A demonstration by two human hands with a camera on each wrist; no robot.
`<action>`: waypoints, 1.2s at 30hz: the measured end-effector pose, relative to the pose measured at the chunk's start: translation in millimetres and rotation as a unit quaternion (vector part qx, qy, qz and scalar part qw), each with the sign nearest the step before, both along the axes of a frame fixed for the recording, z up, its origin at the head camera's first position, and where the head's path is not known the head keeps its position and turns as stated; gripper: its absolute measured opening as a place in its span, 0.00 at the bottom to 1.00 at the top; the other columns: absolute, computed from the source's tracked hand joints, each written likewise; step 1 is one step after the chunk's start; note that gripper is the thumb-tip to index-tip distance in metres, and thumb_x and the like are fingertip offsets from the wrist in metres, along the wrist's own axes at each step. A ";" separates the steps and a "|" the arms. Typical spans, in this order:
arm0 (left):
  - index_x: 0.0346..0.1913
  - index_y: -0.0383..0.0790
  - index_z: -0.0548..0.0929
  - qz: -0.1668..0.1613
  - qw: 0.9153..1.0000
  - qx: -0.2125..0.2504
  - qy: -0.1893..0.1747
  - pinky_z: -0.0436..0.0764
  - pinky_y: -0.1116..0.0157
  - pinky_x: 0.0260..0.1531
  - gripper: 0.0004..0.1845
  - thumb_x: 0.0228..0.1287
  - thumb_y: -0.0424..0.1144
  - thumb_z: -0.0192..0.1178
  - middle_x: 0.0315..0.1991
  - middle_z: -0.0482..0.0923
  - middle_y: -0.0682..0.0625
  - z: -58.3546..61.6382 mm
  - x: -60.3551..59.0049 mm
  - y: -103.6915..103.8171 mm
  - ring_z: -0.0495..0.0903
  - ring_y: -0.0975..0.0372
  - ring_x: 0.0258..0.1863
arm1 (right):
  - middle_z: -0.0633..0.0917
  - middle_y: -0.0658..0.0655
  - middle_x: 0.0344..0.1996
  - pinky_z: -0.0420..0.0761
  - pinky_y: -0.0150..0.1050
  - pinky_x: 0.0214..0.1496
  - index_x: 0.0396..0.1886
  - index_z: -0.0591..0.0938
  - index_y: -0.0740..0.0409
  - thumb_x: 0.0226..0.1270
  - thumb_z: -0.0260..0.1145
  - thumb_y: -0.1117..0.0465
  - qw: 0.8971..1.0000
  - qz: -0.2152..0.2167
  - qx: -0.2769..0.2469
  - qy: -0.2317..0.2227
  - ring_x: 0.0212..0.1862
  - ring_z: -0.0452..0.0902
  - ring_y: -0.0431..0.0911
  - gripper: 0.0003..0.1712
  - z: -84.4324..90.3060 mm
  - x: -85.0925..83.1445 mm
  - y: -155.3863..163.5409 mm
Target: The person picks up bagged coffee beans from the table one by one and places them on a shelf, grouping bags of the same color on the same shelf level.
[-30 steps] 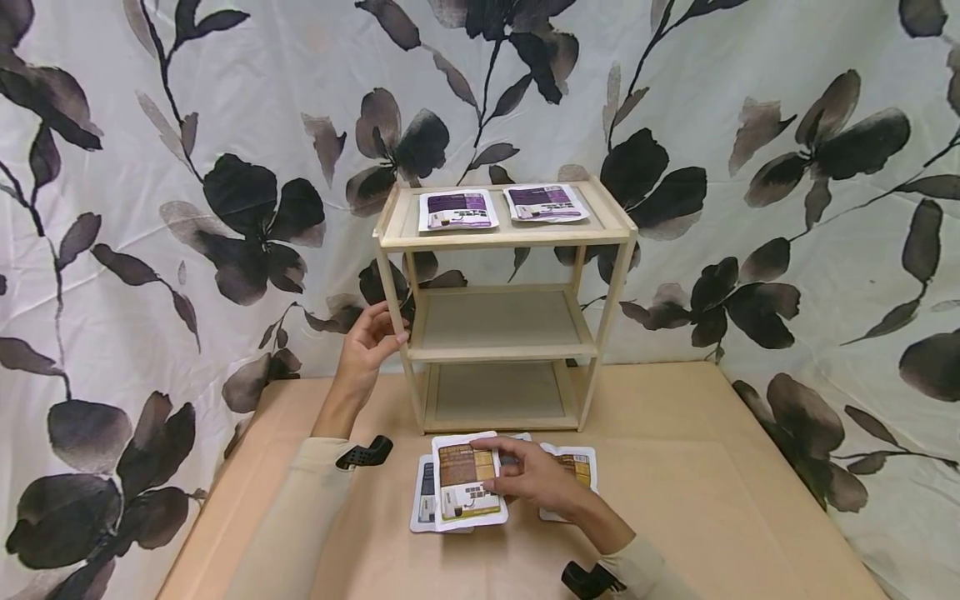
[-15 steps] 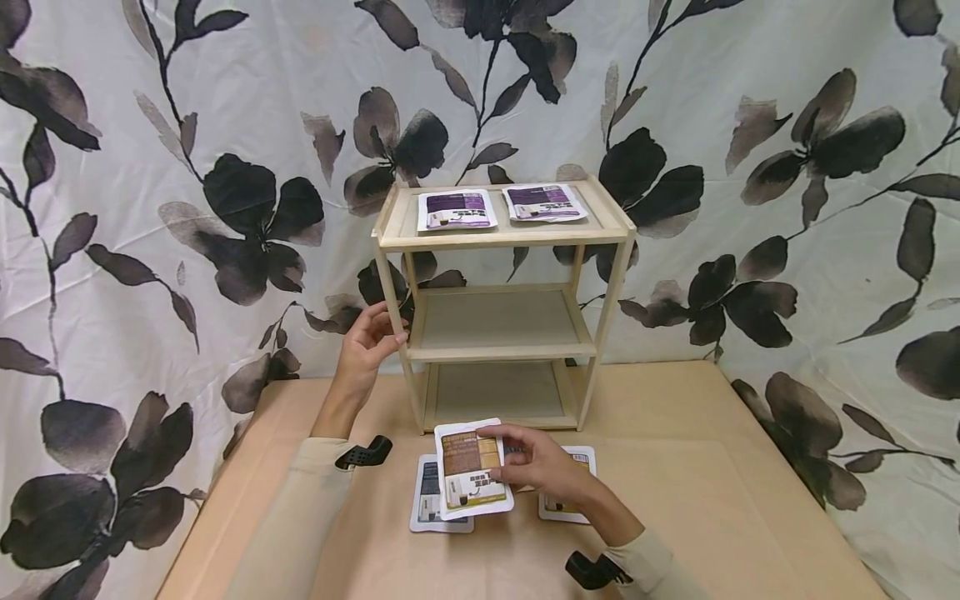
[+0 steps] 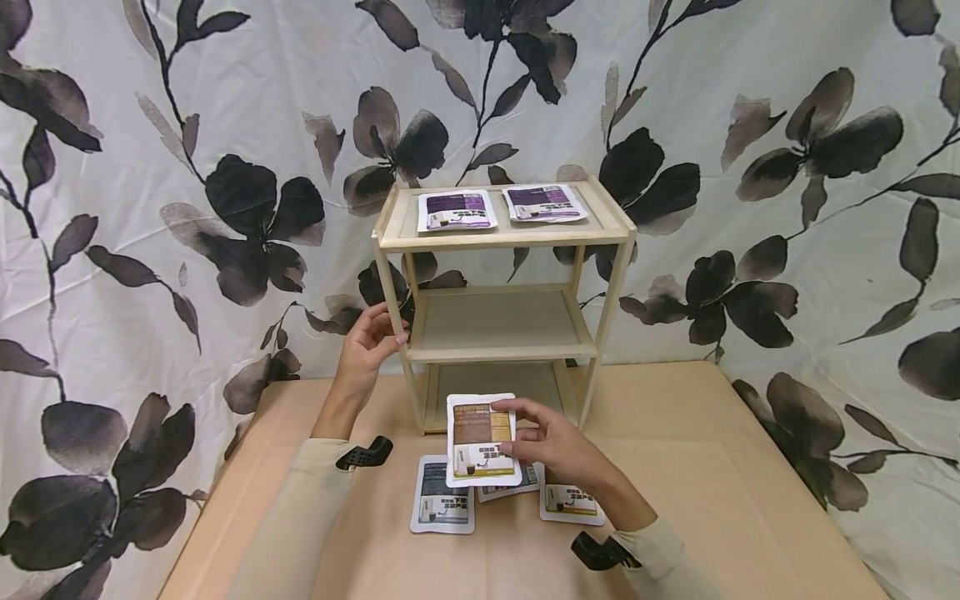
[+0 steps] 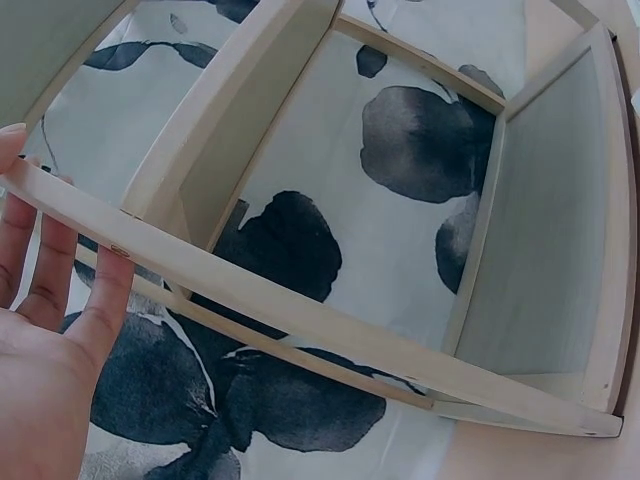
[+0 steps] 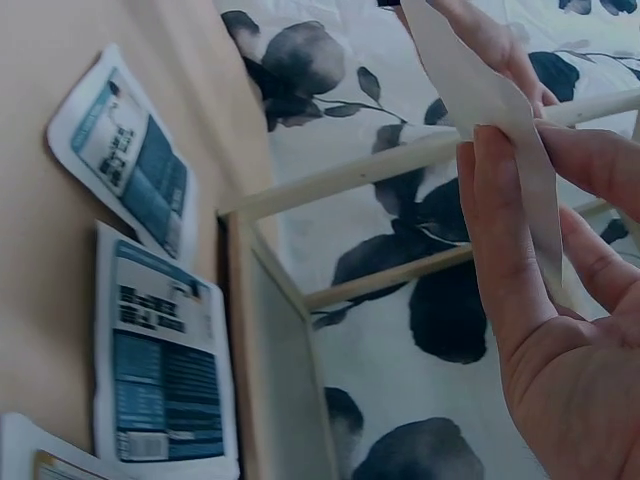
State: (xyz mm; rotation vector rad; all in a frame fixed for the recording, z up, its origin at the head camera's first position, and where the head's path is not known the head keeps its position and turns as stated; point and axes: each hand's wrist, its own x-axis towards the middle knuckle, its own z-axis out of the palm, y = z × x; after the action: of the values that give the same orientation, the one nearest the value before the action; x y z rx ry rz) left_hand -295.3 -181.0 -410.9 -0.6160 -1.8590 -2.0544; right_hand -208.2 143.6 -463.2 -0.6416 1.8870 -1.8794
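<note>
right hand [image 3: 551, 446] pinched the brown packet [image 3: 482, 427] between thumb and fingertips, off the table [image 3: 675, 467], in front of the bottom shelf [image 3: 498, 379] of the wooden rack [image 3: 498, 321]. left hand [image 3: 363, 346] gripped the front left post [image 3: 388, 287], thumb one side, fingers the other, slightly spread. two blue packets [image 3: 442, 500] plus a yellow packet [image 3: 572, 502] lay on the table; two purple packets [image 3: 457, 210] sat up top.

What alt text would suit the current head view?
A right hand holds up a brown-and-white packet before a three-tier wooden shelf, its front left post held by the left hand. Two purple packets lie on its top tier, three other packets on the table.
</note>
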 end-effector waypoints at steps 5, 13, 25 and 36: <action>0.64 0.33 0.73 0.001 1.000 0.000 0.001 0.79 0.67 0.49 0.25 0.64 0.22 0.64 0.46 0.81 0.46 0.9 0.8 0.4 0.78 0.58 0.47 | 0.87 0.67 0.44 0.87 0.42 0.42 0.74 0.67 0.56 0.69 0.70 0.64 1.000 -0.004 0.004 0.030 0.42 0.86 0.50 0.36 10.3 -6.6 6.4; 0.62 0.42 0.77 -0.001 1.000 -0.001 0.001 0.79 0.67 0.49 0.24 0.65 0.22 0.63 0.48 0.80 0.39 -1.3 -0.3 -1.2 0.78 0.59 0.47 | 0.82 0.66 0.52 0.87 0.44 0.45 0.75 0.67 0.51 0.73 0.65 0.61 0.998 -0.024 0.022 0.058 0.45 0.84 0.48 0.33 27.7 -14.9 18.1; 0.65 0.31 0.72 0.001 1.000 -0.007 0.004 0.78 0.67 0.50 0.26 0.65 0.22 0.63 0.46 0.81 0.46 0.7 -0.2 -0.7 0.78 0.60 0.47 | 0.72 0.64 0.61 0.86 0.47 0.49 0.73 0.70 0.50 0.71 0.68 0.63 0.995 -0.068 0.012 0.069 0.51 0.82 0.52 0.33 46.9 -35.3 29.1; 0.66 0.26 0.69 0.000 1.000 -0.005 0.001 0.78 0.67 0.50 0.27 0.65 0.22 0.62 0.45 0.81 0.51 1.6 -0.5 -0.3 0.78 0.59 0.47 | 0.74 0.65 0.57 0.87 0.48 0.47 0.74 0.69 0.54 0.70 0.68 0.67 0.992 -0.083 0.007 0.092 0.49 0.81 0.49 0.34 60.9 -55.8 34.6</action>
State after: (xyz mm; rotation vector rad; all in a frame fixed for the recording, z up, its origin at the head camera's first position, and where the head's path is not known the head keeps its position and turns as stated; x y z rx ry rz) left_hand -295.8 -181.3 -409.4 -0.6198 -1.8681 -2.0453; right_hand -263.9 178.2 -402.3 -0.6931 2.1256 -1.9649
